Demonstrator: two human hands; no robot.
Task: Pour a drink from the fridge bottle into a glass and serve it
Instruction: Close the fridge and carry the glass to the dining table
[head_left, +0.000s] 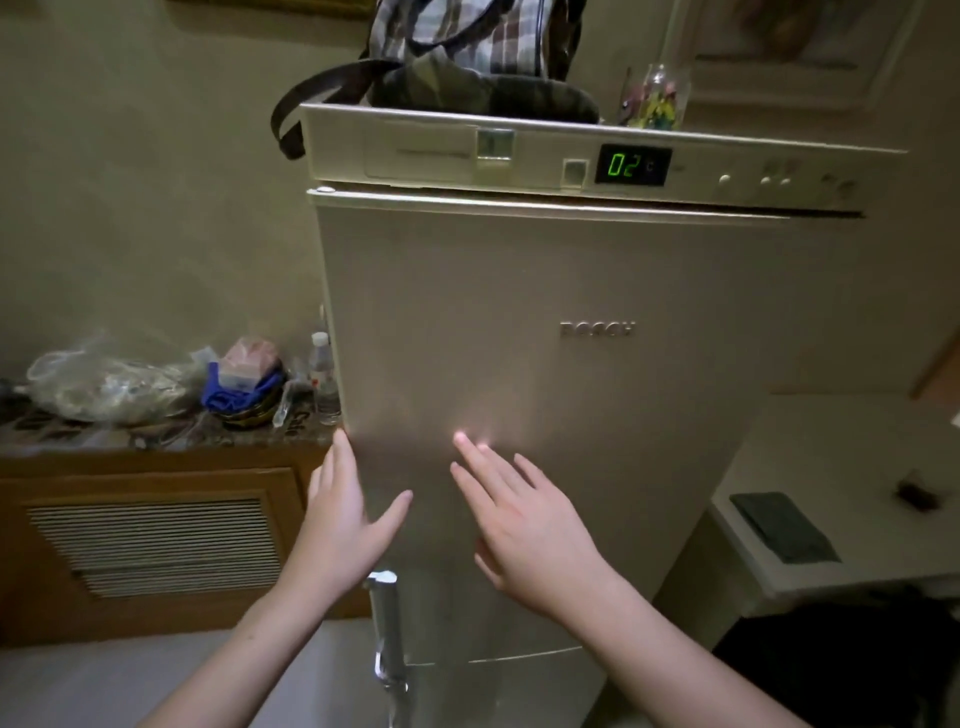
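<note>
Head view: both hands are raised flat toward the shut fridge door, which I take as the reach to open it. The left hand sits at about 7 o'clock from the door's middle, fingers pressed together and lying along the door's left edge, thumb splayed toward 3 o'clock; likely it seeks the edge to pull. The right hand is at 6 o'clock, fingers spread and empty, tips close to the door face, though touch cannot be told. A chrome handle stands at 6 o'clock between the forearms, not gripped.

The task's bottle is presumably inside the fridge, so unseen; no serving glass is visible. A small clear bottle stands on the counter at 9 o'clock, its contents unclear. The display at 12 o'clock reads 02
</note>
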